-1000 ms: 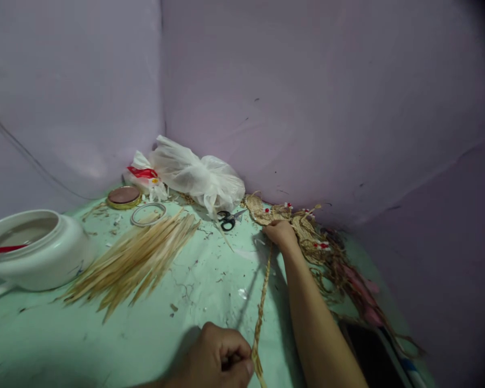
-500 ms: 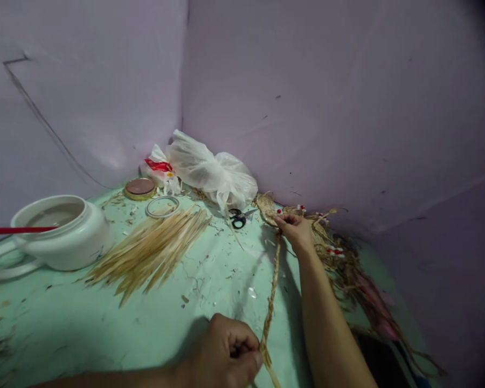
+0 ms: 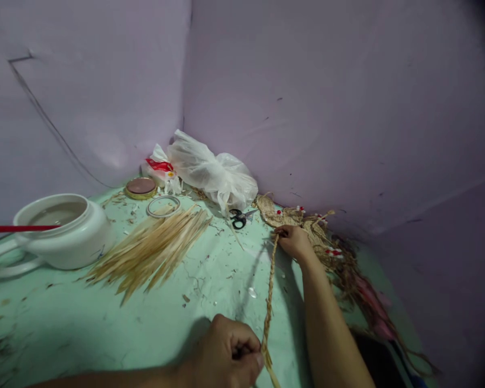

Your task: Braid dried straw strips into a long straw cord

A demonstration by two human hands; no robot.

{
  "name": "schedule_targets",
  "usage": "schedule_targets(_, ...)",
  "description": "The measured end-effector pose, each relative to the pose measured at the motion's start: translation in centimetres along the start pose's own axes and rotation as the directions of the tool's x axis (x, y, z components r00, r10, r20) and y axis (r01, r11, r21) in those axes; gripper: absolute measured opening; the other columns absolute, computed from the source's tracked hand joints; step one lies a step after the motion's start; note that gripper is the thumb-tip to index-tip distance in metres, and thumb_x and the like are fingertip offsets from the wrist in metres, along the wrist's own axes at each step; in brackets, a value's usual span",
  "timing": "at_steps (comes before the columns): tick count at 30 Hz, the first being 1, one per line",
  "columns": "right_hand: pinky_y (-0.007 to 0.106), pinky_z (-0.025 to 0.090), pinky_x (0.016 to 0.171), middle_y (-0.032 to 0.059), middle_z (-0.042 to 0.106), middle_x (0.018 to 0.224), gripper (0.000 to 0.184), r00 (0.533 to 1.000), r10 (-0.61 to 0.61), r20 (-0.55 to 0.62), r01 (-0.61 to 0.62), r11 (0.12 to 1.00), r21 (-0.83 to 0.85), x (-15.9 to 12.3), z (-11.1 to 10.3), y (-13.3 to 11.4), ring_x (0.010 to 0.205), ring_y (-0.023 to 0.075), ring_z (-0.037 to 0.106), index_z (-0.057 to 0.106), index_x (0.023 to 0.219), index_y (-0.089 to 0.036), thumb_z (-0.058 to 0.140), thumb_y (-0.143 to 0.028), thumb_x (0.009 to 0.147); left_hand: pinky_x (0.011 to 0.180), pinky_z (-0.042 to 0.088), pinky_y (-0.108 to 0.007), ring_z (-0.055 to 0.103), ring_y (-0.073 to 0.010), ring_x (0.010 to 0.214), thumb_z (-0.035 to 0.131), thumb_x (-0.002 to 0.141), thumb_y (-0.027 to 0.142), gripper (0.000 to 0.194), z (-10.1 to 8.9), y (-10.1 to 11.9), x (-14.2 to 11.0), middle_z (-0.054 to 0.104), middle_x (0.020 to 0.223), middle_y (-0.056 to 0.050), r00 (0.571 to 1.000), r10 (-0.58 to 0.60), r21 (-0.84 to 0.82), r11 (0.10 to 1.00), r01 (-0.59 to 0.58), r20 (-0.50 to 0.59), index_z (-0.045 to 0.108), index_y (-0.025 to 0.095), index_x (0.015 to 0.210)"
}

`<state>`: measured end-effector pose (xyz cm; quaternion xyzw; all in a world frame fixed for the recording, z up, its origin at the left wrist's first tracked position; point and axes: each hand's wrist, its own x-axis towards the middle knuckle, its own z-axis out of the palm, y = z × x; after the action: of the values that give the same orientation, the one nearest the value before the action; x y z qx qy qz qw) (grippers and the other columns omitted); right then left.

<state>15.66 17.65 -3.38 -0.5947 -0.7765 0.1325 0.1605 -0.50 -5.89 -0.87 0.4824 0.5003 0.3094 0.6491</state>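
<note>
A thin braided straw cord (image 3: 270, 291) is stretched between my hands above the pale green table. Near the bottom edge, my left hand (image 3: 235, 350) pinches the near end of the braid, where loose strands run out of view. Farther off, my right hand (image 3: 294, 241) has its fingers closed on the far end. Just beyond it lie woven straw pieces (image 3: 283, 216) with red and white beads. A fan of dry straw strips (image 3: 151, 250) rests left of the braid. Black-handled scissors (image 3: 239, 220) lie behind the braid, near the wall.
A white pot (image 3: 75, 237) with a red stick (image 3: 20, 229) across it stands at left. Behind the straw are a metal ring (image 3: 163, 214), a round tin (image 3: 140, 187) and a white plastic bag (image 3: 216, 172). Brown fibres (image 3: 350, 277) lie at right.
My right hand has come slightly down and nearer, showing more of the woven pieces behind it. My left hand keeps its pinch almost in place.
</note>
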Motion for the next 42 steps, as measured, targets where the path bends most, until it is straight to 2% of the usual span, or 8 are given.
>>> schedule_targets(7, 0.024, 0.040, 0.060, 0.0050, 0.065, 0.071, 0.030, 0.986, -0.113, -0.125, 0.134, 0.975, 0.175, -0.1, 1.0, 1.2, 0.063, 0.0156, 0.056, 0.064, 0.085, -0.015, 0.047, -0.017, 0.061, 0.045, 0.022, -0.021, 0.029, -0.0064, 0.048, 0.049, 0.065, 0.032, 0.020, 0.3, -0.6, 0.4, 0.032, 0.048, 0.005, 0.999, 0.023, -0.057, 0.998, -0.025, -0.044, 0.046, 0.014, 0.056)
schedule_targets(12, 0.025, 0.040, 0.055, 0.0041, 0.061, 0.065, 0.027, 0.944, 0.024, -0.329, 0.109, 0.917, 0.382, 0.5, 1.8, 2.0, 0.058, 0.0145, 0.052, 0.061, 0.084, -0.014, 0.048, -0.027, 0.064, 0.043, 0.019, -0.021, 0.026, -0.0051, 0.043, 0.052, 0.063, 0.039, 0.026, 0.0, -0.3, 1.2, 0.031, 0.043, 0.006, 0.993, -0.015, -0.245, 0.969, -0.014, -0.115, 0.046, 0.015, 0.057)
schedule_targets(15, 0.023, 0.037, 0.048, 0.0021, 0.058, 0.060, 0.032, 0.981, 0.062, -0.182, 0.035, 0.874, 0.485, 1.0, 1.5, 1.8, 0.050, 0.0124, 0.048, 0.059, 0.086, -0.012, 0.054, -0.032, 0.060, 0.040, 0.018, -0.021, 0.024, -0.0048, 0.040, 0.054, 0.061, 0.041, 0.027, -0.1, -0.1, 1.1, 0.030, 0.040, 0.007, 0.994, -0.051, -0.309, 0.951, 0.018, -0.100, 0.046, 0.016, 0.056)
schedule_targets(20, 0.022, 0.033, 0.042, 0.0012, 0.057, 0.057, 0.042, 0.994, 0.109, -0.015, -0.082, 0.827, 0.556, -0.5, -1.0, -1.2, 0.045, 0.0104, 0.046, 0.057, 0.095, -0.011, 0.058, -0.032, 0.058, 0.042, 0.020, -0.020, 0.027, -0.0048, 0.044, 0.057, 0.061, 0.035, 0.026, -0.9, 0.2, 0.4, 0.031, 0.044, 0.005, 0.980, 0.123, -0.139, 0.980, -0.145, -0.155, 0.046, 0.013, 0.050)
schedule_targets(24, 0.021, 0.035, 0.044, 0.0059, 0.064, 0.078, 0.054, 0.997, 0.052, 0.061, -0.080, 0.601, 0.795, -4.0, -3.0, -4.6, 0.051, 0.0092, 0.049, 0.049, 0.113, -0.015, 0.057, -0.029, 0.061, 0.036, 0.015, -0.018, 0.022, -0.0027, 0.034, 0.055, 0.066, 0.035, 0.028, -3.6, 1.8, 1.1, 0.029, 0.038, 0.008, 0.879, 0.150, -0.247, 0.926, -0.285, -0.452, 0.043, 0.015, 0.051)
schedule_targets(27, 0.020, 0.034, 0.045, 0.0088, 0.064, 0.085, 0.043, 0.993, 0.018, 0.113, -0.109, 0.439, 0.892, -6.9, -3.5, -6.8, 0.056, 0.0093, 0.050, 0.056, 0.103, -0.014, 0.056, -0.032, 0.065, 0.031, 0.013, -0.018, 0.026, -0.0030, 0.029, 0.055, 0.065, 0.031, 0.027, -6.1, 3.4, 2.4, 0.035, 0.039, 0.007, 0.782, 0.105, -0.368, 0.839, -0.402, -0.615, 0.038, 0.016, 0.050)
schedule_targets(35, 0.021, 0.035, 0.045, 0.0049, 0.065, 0.078, 0.048, 0.997, 0.069, -0.017, -0.008, 0.342, 0.940, -11.0, -3.3, -9.2, 0.057, 0.0116, 0.053, 0.050, 0.110, -0.017, 0.059, -0.021, 0.063, 0.036, 0.025, -0.015, 0.042, -0.0057, 0.039, 0.056, 0.062, 0.019, 0.013, -6.4, 6.7, 4.3, 0.049, 0.048, 0.000, 0.883, 0.279, -0.413, 0.803, -0.430, -0.378, 0.056, 0.009, 0.070)
schedule_targets(42, 0.022, 0.038, 0.049, -0.0005, 0.060, 0.067, 0.048, 1.000, 0.013, -0.016, 0.011, 0.338, 0.941, -10.8, -2.5, -9.1, 0.056, 0.0111, 0.053, 0.050, 0.109, -0.018, 0.056, -0.014, 0.061, 0.036, 0.032, -0.019, 0.049, -0.0116, 0.043, 0.046, 0.069, 0.019, 0.009, -4.7, 8.9, 5.7, 0.055, 0.059, -0.004, 0.890, 0.416, -0.518, 0.728, -0.448, -0.186, 0.050, 0.012, 0.072)
